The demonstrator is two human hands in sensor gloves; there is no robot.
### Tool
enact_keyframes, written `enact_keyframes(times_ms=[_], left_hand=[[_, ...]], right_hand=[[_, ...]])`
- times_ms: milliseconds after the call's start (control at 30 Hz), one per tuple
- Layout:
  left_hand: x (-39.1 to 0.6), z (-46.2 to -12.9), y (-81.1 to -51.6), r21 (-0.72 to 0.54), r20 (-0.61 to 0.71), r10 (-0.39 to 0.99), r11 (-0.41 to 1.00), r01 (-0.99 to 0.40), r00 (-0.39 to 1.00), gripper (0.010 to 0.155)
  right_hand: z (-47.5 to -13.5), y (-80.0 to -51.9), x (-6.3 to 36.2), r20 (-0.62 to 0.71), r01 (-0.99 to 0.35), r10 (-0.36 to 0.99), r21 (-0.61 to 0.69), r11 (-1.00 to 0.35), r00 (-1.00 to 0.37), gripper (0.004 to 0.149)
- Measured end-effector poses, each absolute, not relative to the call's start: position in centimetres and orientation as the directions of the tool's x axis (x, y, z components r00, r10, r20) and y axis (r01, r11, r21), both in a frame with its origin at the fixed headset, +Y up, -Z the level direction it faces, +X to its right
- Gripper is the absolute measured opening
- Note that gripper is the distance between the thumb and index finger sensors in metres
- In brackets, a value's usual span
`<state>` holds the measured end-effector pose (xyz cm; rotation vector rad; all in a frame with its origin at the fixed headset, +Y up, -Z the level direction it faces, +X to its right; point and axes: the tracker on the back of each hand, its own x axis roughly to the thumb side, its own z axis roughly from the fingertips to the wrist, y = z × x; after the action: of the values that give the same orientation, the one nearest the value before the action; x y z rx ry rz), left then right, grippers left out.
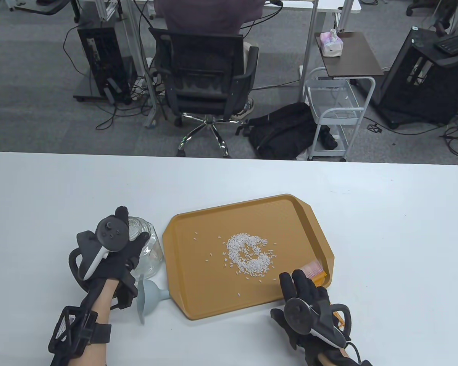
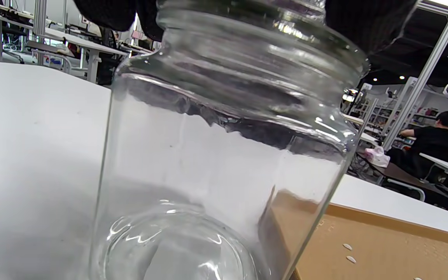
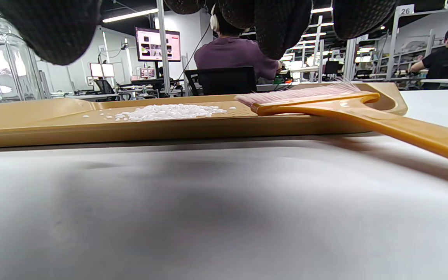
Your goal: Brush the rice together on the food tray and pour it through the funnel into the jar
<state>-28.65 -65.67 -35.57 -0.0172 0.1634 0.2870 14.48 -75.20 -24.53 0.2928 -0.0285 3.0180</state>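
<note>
An orange food tray (image 1: pixel 198 301) lies mid-table with a loose ring of white rice (image 1: pixel 248 257) on it and stray grains around. A brush (image 1: pixel 313 270) with pink bristles rests on the tray's near right corner, and its orange handle (image 3: pixel 410 134) slopes down to the table. My right hand (image 1: pixel 295 284) hovers over that handle with fingers (image 3: pixel 53 31) straight, holding nothing. My left hand (image 1: pixel 131 232) grips the mouth of the empty glass jar (image 1: pixel 152 251), which stands just left of the tray. A pale blue funnel (image 1: pixel 149 299) lies on its side in front of the jar.
The white table (image 1: pixel 385 236) runs wide to the right and behind the tray. Beyond its far edge are an office chair (image 1: pixel 206 76) with a seated person, a white cart (image 1: pixel 336 110) and a black bag (image 1: pixel 282 129) on the floor.
</note>
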Motion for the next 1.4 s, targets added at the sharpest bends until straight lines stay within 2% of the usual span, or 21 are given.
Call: enact_keyframes(times_ms=[200,367,467,667,867,1167,1400], left_hand=[[-28.6,-35.1,-65.0,0.031,-0.149,0.285,0.958,-0.284,0.947,0.083],[-29.3,-32.9,-62.7,0.104,-0.089,0.322,0.944,-0.312,0.943,0.082],[-30.0,-30.5,-61.1,0.152,-0.036,0.296,0.946,-0.288,0.954,0.084],[-30.8,-26.9,-60.2,0.134,-0.016,0.166,0.978,-0.162,0.986,0.083],[-31.5,-26.2,-62.9,-0.015,-0.086,0.098,0.995,-0.100,0.991,0.082],[-32.0,-27.6,-68.4,-0.238,-0.198,-0.039,0.971,-0.010,0.979,0.086],[-32.7,-28.3,-71.6,-0.341,-0.240,-0.051,0.939,-0.035,0.969,0.083]], right_hand=[[-24.6,-75.4,14.4,0.192,-0.113,0.113,0.014,-0.994,-0.975,0.090],[-24.5,-75.2,14.5,0.188,-0.130,0.129,0.008,-0.991,-0.974,0.090],[-24.4,-74.9,14.7,0.185,-0.143,0.140,0.001,-0.990,-0.973,0.089],[-24.3,-74.9,14.7,0.189,-0.152,0.150,0.005,-0.988,-0.970,0.089],[-24.2,-74.7,14.3,0.212,-0.144,0.141,0.001,-0.990,-0.967,0.089],[-23.8,-74.5,14.0,0.241,-0.135,0.130,-0.005,-0.991,-0.962,0.089],[-23.7,-74.5,14.0,0.240,-0.136,0.136,0.017,-0.991,-0.961,0.089]])
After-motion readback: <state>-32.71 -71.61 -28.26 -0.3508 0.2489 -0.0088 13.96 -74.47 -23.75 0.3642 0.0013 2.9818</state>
